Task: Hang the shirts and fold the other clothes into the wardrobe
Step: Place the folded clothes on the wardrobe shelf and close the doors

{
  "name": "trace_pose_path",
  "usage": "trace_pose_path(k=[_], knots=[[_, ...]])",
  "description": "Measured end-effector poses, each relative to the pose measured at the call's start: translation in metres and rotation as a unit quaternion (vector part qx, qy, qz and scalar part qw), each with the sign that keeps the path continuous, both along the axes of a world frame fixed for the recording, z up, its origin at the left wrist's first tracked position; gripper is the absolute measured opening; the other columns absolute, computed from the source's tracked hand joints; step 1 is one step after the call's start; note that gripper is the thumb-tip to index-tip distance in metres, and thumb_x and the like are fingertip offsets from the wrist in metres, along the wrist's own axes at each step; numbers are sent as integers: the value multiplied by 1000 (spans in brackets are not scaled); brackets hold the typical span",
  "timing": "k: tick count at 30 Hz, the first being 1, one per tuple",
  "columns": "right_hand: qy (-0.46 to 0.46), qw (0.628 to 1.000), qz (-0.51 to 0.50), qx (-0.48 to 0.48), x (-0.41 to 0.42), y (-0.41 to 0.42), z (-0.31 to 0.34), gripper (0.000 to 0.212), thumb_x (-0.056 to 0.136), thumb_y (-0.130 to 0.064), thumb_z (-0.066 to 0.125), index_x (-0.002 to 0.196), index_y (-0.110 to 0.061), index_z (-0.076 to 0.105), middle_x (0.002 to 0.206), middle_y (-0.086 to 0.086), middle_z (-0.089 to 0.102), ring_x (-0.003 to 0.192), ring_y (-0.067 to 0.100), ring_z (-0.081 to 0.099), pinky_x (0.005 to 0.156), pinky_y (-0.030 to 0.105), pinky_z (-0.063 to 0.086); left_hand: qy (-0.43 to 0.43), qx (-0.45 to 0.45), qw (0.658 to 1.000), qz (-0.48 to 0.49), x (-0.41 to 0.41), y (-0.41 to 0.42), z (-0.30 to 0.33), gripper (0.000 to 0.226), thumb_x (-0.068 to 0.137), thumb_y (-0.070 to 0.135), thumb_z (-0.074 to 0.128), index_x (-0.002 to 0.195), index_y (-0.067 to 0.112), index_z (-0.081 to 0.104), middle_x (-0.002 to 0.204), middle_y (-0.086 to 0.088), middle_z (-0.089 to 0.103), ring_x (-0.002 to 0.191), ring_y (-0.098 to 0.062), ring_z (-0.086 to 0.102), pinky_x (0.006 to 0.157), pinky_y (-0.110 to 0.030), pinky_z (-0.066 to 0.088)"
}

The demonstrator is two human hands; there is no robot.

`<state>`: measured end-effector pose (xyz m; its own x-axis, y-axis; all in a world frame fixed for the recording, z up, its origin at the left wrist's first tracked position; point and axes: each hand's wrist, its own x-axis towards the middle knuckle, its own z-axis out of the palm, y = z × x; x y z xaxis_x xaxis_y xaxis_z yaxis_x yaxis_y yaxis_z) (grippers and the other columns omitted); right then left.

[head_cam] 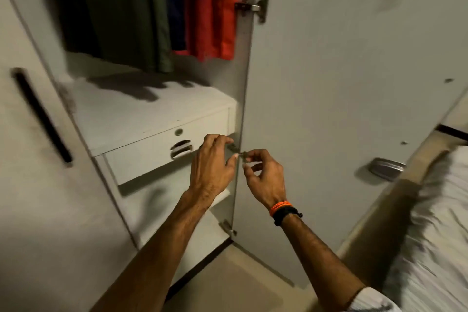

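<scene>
The white wardrobe [157,109] stands open with its right door [329,83] swung out. Dark, green [141,20], blue and red shirts [217,7] hang at the top. Both of my hands meet at the door's middle metal hinge [234,149], beside a drawer [152,152]. My left hand [212,167] curls its fingertips round the hinge's inner end. With thumb and forefinger, my right hand [263,175] pinches the hinge's outer end at the door's edge. No loose clothes are in view.
A bare shelf top [141,111] lies under the shirts, with an open compartment [162,210] below the drawer. The left door [33,134] with its black handle is closed. A bed with white bedding [435,223] stands close on the right. Beige floor [228,286] is underfoot.
</scene>
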<state>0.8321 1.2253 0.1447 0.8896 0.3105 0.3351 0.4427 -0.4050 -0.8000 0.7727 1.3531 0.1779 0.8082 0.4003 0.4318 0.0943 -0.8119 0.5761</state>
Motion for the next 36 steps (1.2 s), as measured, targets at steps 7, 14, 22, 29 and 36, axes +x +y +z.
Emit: trace_pose_path(k=[7,14,22,29,36], knots=[[-32,977,-211,-12,32,-143,9,25,88,-21,69,111,-20,60,105,-9,66,80,2,62,72,28,58,-15,11,986,-168,73,-130,11,39,89,31,69,124,22,57,130,0,51,109,-17,61,86,-33,55],[-82,942,-326,18,75,-256,21,26,81,-21,72,103,-18,58,98,0,64,86,15,61,71,28,51,-31,58,972,-226,126,-245,31,40,89,32,69,126,21,56,130,-2,51,107,-16,61,81,-23,51],[0,973,-227,-39,155,-312,27,75,79,-31,78,138,-7,38,137,12,46,124,27,49,102,36,47,-56,70,987,-135,177,-326,52,57,89,33,70,138,17,45,145,-5,33,116,-22,57,90,-28,52],[69,993,-89,-39,185,-327,31,69,82,-25,78,138,-7,42,131,12,58,117,28,58,100,39,50,-68,82,992,-62,192,-355,59,69,88,35,70,145,16,36,150,-7,24,120,-22,54,92,-28,51],[-75,994,-76,15,138,-319,19,31,81,-41,68,81,-19,46,64,-7,52,55,9,47,53,21,33,-229,91,969,32,174,-350,60,83,81,59,65,143,11,38,146,-13,32,126,-22,41,97,-36,50]])
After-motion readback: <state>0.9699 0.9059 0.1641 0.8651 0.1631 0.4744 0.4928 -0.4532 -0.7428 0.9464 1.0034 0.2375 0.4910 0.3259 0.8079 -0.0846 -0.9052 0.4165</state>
